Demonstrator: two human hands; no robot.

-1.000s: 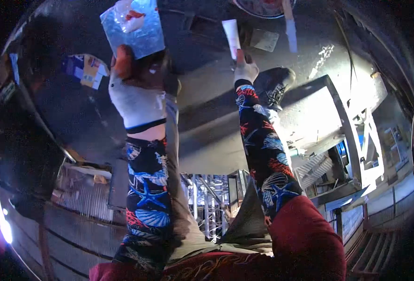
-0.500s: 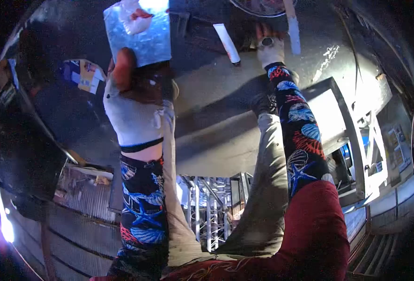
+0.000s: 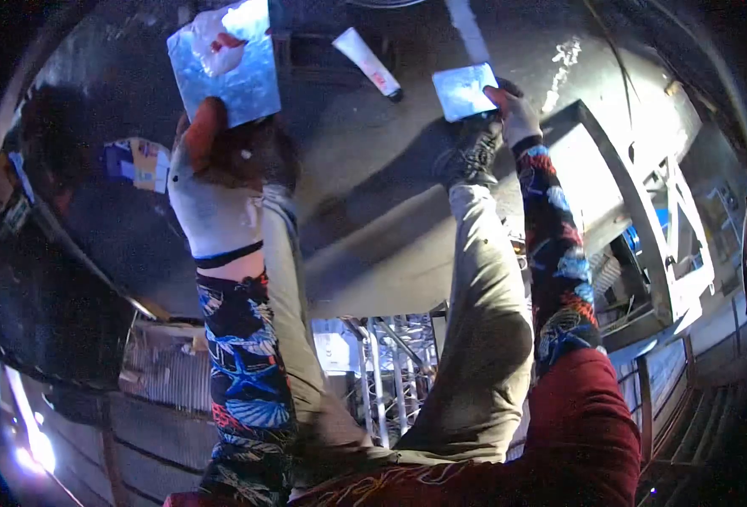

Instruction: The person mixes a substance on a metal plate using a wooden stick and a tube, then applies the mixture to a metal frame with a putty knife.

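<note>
My left hand [image 3: 217, 177], in a light glove, grips the lower edge of a shiny flat metal plate [image 3: 251, 84], thumb on top. A white paste blob [image 3: 213, 55] with a reddish streak lies on the plate's upper part. My right hand [image 3: 519, 114] pinches the right edge of a smaller pale rectangular plate [image 3: 458, 93]; its exact kind I cannot make out. Between the two hands, apart from both, a white squeeze tube [image 3: 363, 61] with a dark cap lies on the dark surface.
Underneath is a broad metal surface [image 3: 373, 270], with open latticework [image 3: 390, 363] visible below its edge. A raised frame [image 3: 618, 203] stands to the right. Colored papers or cartons [image 3: 141, 165] lie at left. A pale strip [image 3: 466, 29] sits at the top.
My right hand has come back toward me and now holds the small plate; before, it reached far forward near the tube. My left hand still grips its plate. The view has shifted slightly.
</note>
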